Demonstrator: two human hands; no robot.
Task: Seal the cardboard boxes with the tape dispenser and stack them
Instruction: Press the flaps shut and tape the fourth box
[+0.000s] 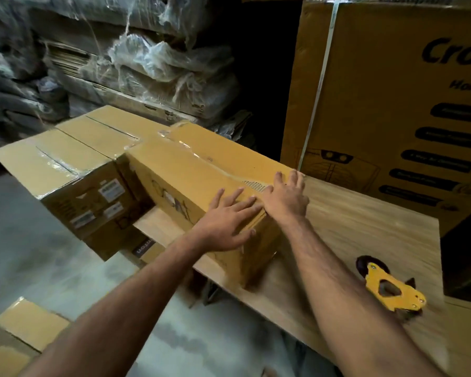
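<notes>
A long cardboard box (185,170) lies on the wooden table (365,232), its top seam covered with clear tape. My left hand (229,221) lies flat on the near end of its top, fingers spread. My right hand (286,197) presses flat beside it on the taped seam, near the box's right edge. Neither hand grips anything. The yellow tape dispenser (392,291) rests on the table to the right of my right forearm. Two more taped boxes (65,159) stand side by side to the left, touching the long box's far end.
A tall printed carton (392,104) with a white strap stands behind the table at the right. Plastic-wrapped stacks of flat cardboard (136,66) fill the back left. A small box (27,322) sits on the grey floor at the lower left.
</notes>
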